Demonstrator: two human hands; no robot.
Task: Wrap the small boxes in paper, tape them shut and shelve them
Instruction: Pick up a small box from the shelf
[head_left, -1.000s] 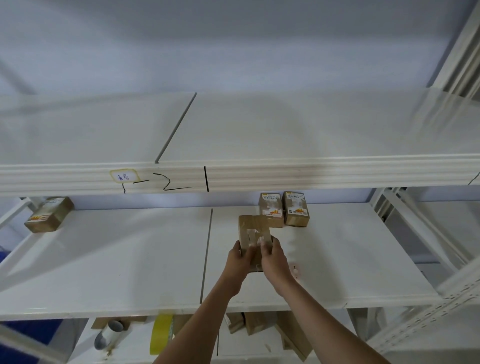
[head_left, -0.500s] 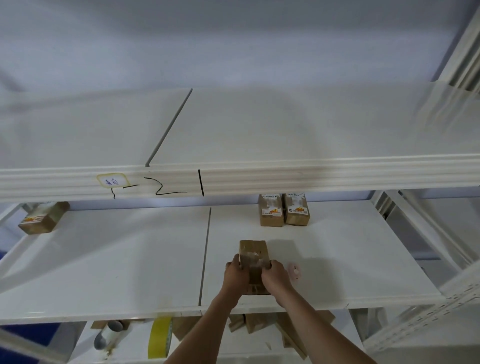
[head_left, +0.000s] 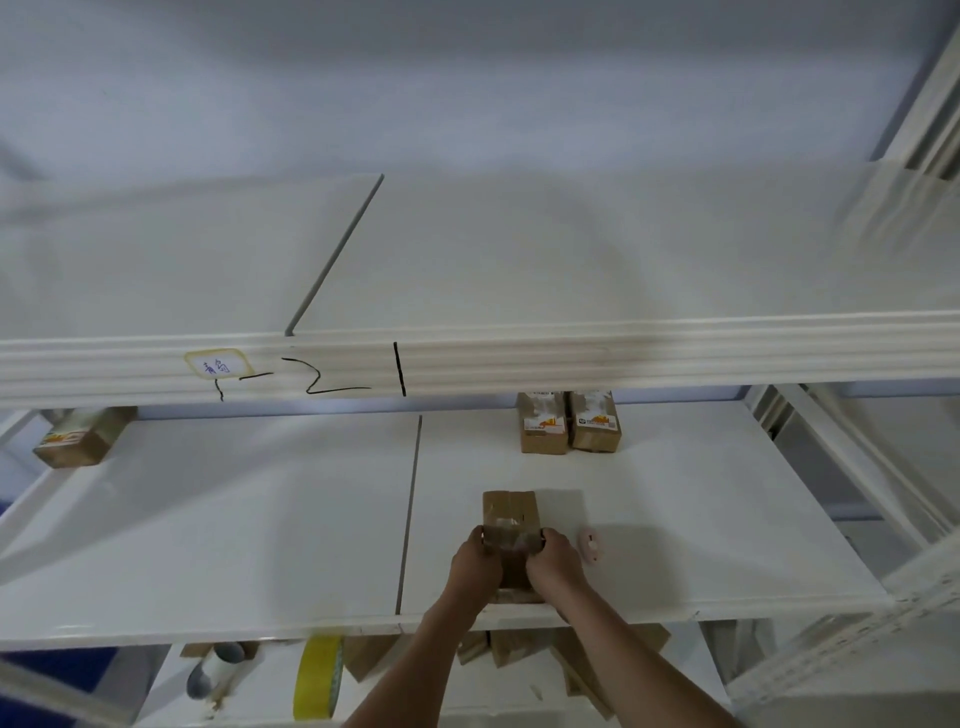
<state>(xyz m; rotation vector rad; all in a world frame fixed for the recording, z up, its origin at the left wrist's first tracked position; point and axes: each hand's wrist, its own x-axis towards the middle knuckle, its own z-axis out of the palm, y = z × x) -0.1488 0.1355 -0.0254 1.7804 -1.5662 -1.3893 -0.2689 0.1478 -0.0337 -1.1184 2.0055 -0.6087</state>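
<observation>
Far to the left of the hands, at the back of the same white shelf (head_left: 260, 519), a labelled brown box (head_left: 83, 436) lies partly under the beam of the upper shelf (head_left: 571, 358), which carries a yellow-edged sticker (head_left: 217, 364) and black marker strokes. Below and left of the hands, on the lower level, a grey tube (head_left: 215, 670) lies beside a yellow tape roll (head_left: 318, 675) standing on edge. The left hand (head_left: 475, 569) grips the left side of the wrapped box (head_left: 511, 525), fingers curled around its edge; the paper-covered box rests on the shelf near the front lip, clear tape glinting across its top. The right hand (head_left: 556, 566) mirrors it, fingers curled round the right side, so the box sits pinched between both hands. Just to the right of the right hand a small pink object (head_left: 591, 544) lies on the shelf, close to but apart from the box. Beyond the hands, toward the back, two labelled boxes (head_left: 569, 428) stand upright touching side by side. Under the forearms, pieces of brown cardboard (head_left: 519, 647) show on the lower level
</observation>
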